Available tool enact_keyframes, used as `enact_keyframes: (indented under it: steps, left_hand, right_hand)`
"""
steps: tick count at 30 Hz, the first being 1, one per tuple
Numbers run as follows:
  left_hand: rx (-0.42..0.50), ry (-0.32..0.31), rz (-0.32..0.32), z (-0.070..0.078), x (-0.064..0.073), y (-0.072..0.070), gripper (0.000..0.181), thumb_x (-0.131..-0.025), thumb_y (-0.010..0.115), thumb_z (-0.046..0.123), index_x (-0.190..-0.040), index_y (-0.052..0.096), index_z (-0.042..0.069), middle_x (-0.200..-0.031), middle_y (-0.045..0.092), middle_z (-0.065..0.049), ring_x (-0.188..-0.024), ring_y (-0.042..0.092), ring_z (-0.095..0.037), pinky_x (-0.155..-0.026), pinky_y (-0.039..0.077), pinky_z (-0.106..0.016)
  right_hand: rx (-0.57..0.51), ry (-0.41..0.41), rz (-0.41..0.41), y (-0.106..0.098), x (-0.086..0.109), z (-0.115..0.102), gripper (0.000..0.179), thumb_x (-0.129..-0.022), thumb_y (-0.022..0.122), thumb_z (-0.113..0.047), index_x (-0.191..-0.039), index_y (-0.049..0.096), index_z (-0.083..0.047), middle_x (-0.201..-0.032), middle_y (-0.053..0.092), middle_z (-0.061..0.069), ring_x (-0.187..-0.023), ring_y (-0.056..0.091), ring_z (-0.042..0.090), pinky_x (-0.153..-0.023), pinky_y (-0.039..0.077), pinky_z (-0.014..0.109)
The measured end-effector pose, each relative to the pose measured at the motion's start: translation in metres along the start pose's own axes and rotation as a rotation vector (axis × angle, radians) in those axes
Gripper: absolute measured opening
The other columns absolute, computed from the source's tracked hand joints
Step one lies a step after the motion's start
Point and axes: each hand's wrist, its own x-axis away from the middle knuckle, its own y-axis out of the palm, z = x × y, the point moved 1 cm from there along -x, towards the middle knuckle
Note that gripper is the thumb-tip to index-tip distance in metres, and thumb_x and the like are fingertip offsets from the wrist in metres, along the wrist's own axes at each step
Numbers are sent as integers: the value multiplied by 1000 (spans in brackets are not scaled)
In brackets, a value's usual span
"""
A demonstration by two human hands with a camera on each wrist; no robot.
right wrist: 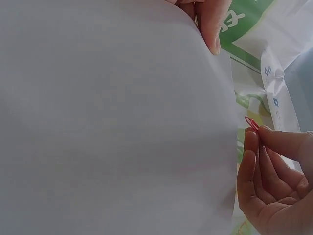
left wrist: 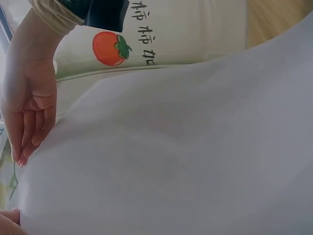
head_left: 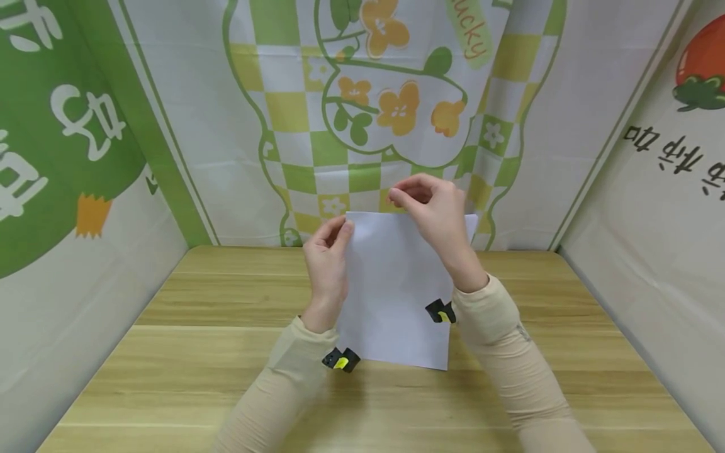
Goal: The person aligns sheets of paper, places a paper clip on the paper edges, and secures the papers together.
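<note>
A white sheet of paper [head_left: 396, 283] is held up off the table, its top left corner pinched between the thumb and fingers of my left hand [head_left: 328, 264]. Whether it is one sheet or several I cannot tell. My right hand [head_left: 438, 217] is at the paper's top edge, toward the right. Between its thumb and fingertips it pinches a small red paper clip [right wrist: 252, 123], seen in the right wrist view beside the paper's edge. The clip appears apart from the paper there. In the left wrist view the right hand [left wrist: 32, 98] hangs fingers downward beside the sheet.
A wooden table [head_left: 226, 371] lies under both arms. Behind it hangs a green and yellow checked cloth [head_left: 362, 170] with flowers. Printed white cloth walls [head_left: 640, 245] stand at both sides. A dark band with a yellow mark [head_left: 342, 360] sits at each wrist.
</note>
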Motion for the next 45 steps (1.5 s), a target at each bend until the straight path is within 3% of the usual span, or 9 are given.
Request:
enact_keyframes:
  steps: [17, 25, 45]
  left_hand:
    - [-23, -15, -6, 3, 0, 2, 20, -86, 67, 1, -101, 66, -12, -80, 64, 5, -74, 53, -7, -66, 44, -16]
    - [-23, -19, -7, 4, 3, 5, 21, -85, 68, 2, -100, 66, -12, -82, 65, 1, -75, 53, -8, -67, 45, -17]
    - [-16, -10, 6, 4, 3, 5, 20, -84, 68, 0, -100, 66, -13, -79, 65, 5, -71, 52, -7, -64, 43, -15]
  right_hand:
    - [6, -21, -4, 7, -1, -6, 14, -83, 74, -20, -89, 73, -7, -81, 73, 7, -72, 68, 15, -63, 50, 18]
    - [22, -34, 3, 11, -1, -7, 13, -83, 74, -21, -88, 74, -9, -79, 73, 4, -71, 68, 11, -62, 50, 17]
    - [19, -17, -15, 16, 1, -6, 15, -83, 73, -25, -88, 74, -11, -80, 73, 2, -69, 67, 7, -62, 51, 23]
